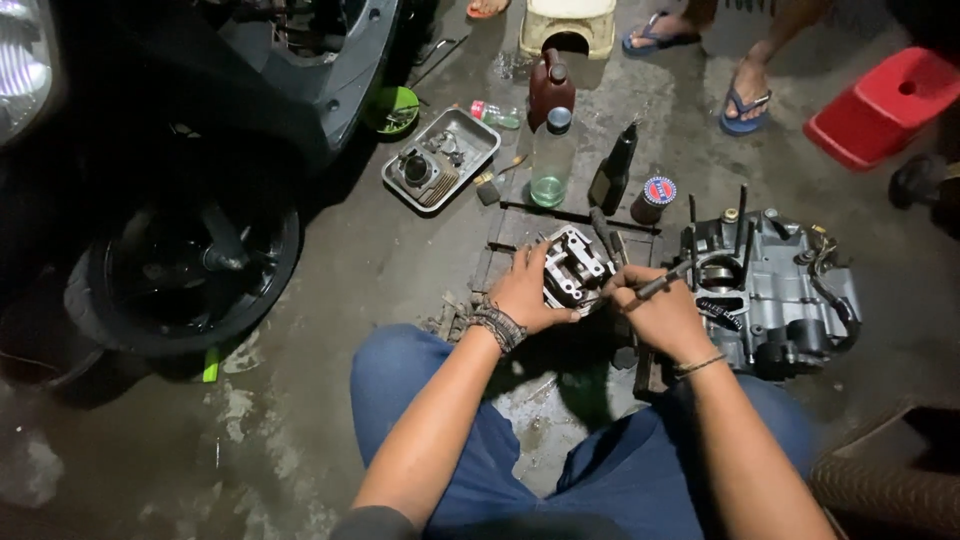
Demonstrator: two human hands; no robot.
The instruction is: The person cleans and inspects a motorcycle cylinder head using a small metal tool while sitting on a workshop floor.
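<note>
Head view: left hand grips cylinder head; right hand pinches tool beside it.

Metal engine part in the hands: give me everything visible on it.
The engine part is a blocky, grey cast-metal piece, seemingly a cylinder head, with open cavities and ribbed walls on top. It looks bare and a little grimy. It sits low over a dark slatted board on the concrete floor, just left of the larger engine case. The left hand grips its left side, fingers over the edge. The right hand holds a slim dark tool beside its right side; the tip is hidden.
</note>
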